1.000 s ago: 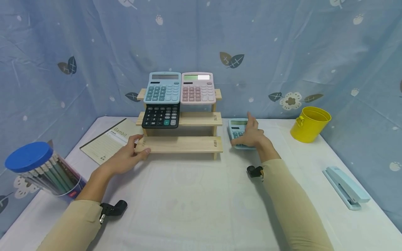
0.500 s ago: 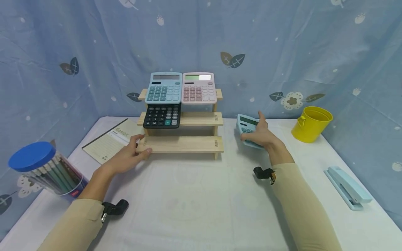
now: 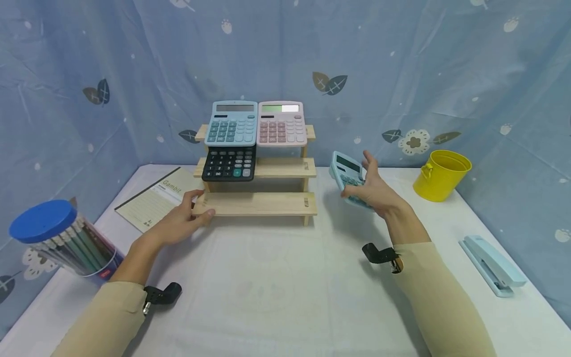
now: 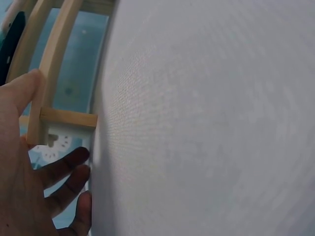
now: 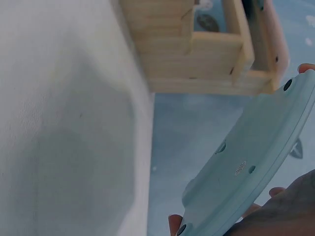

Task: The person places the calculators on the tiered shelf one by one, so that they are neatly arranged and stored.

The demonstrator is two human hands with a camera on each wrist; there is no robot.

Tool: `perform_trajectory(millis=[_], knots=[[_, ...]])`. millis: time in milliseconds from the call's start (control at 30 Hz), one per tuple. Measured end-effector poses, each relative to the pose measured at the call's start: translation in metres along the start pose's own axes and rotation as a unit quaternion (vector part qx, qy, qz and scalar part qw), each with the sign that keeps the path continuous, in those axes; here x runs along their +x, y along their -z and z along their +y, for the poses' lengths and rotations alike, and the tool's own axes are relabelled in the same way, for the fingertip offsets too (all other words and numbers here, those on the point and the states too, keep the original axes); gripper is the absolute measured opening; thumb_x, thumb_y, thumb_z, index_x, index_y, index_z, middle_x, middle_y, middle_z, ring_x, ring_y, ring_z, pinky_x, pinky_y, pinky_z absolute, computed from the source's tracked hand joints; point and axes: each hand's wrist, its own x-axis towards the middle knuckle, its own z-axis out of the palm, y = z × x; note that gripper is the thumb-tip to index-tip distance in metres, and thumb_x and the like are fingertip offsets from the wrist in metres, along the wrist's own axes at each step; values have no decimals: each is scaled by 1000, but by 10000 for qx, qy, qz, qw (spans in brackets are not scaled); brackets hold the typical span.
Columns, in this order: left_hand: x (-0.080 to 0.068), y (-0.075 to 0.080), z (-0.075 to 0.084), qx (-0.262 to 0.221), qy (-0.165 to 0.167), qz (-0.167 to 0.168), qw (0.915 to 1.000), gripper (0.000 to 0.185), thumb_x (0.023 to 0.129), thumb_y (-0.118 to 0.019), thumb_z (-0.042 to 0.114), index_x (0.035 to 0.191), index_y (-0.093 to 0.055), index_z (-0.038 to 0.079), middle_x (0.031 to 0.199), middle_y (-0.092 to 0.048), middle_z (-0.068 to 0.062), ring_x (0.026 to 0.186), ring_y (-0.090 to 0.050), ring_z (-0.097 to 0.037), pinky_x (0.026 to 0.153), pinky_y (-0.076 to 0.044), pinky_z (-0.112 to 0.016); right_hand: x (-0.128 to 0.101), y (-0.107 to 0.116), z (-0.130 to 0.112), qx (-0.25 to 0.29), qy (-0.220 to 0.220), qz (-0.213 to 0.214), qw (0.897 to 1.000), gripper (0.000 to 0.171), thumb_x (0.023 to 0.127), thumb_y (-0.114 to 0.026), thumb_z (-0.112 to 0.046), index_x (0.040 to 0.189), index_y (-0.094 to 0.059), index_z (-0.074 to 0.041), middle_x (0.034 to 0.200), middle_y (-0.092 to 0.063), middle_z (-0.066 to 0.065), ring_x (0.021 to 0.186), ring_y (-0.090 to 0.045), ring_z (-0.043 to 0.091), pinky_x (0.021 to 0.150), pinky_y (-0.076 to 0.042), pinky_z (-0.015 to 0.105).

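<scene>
My left hand (image 3: 183, 221) pinches the left end of the lowest tier of a wooden shelf (image 3: 256, 204), thumb on the front and fingers behind. In the left wrist view the thumb (image 4: 24, 91) presses on the wood. My right hand (image 3: 376, 193) grips a light blue calculator (image 3: 350, 171) by its edges, tilted and raised above the white table. Its smooth underside (image 5: 246, 157) fills much of the right wrist view. On the shelf's top tier stand another blue calculator (image 3: 232, 124) and a pink calculator (image 3: 281, 124). A black calculator (image 3: 229, 164) leans on the middle tier's left side.
A notepad (image 3: 156, 198) lies behind my left hand. At the far left is a clear tub of pencils (image 3: 76, 248) with a blue lid. A yellow bucket (image 3: 441, 176) stands at the back right, and a light blue stapler (image 3: 492, 265) lies nearer the right edge.
My right hand has lifted the light blue calculator off the table and tilted it, moving slightly right. The left hand keeps its hold on the shelf.
</scene>
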Motion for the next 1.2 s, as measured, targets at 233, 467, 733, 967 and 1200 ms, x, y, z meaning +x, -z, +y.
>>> perform_trajectory(millis=[233,467,733,967,1200], knots=[[0,0,1,-20,36,-82,10000,92,103,-44,63,162,-3,7,154,-30,-44,140,-38,-58,110,-35,-69,-16,-6,-8,284,241,-203,9991,126,80,-73,-3,160,17,-39,172,13,5,153,-10,41,119,-25,54],[1,2,2,14,28,-60,10000,91,103,-44,63,162,-3,8,151,-36,-44,138,-43,-57,109,-38,-68,-28,-12,-17,18,639,-281,9976,125,77,-75,-3,162,10,-37,172,8,6,152,-15,44,113,-33,56],[1,0,2,5,52,-78,10000,91,103,-45,63,162,-3,8,152,-34,-44,139,-41,-58,109,-38,-68,-35,-26,-22,-257,918,-627,9935,123,74,-76,-4,163,2,-38,172,4,3,150,-16,43,106,-35,49],[-3,1,1,108,140,-81,9998,91,103,-44,63,162,-3,8,153,-31,-45,139,-39,-59,108,-37,-70,-34,-39,-28,-347,1178,-878,9885,123,71,-81,-7,163,-3,-36,170,0,2,140,-27,37,101,-37,45],[0,0,2,79,101,-106,9999,91,103,-44,64,162,-3,8,153,-31,-45,140,-38,-59,109,-37,-69,-30,-47,-30,-625,1346,-943,9844,122,68,-82,-8,163,-8,-30,164,-7,9,131,-30,33,100,-35,42]])
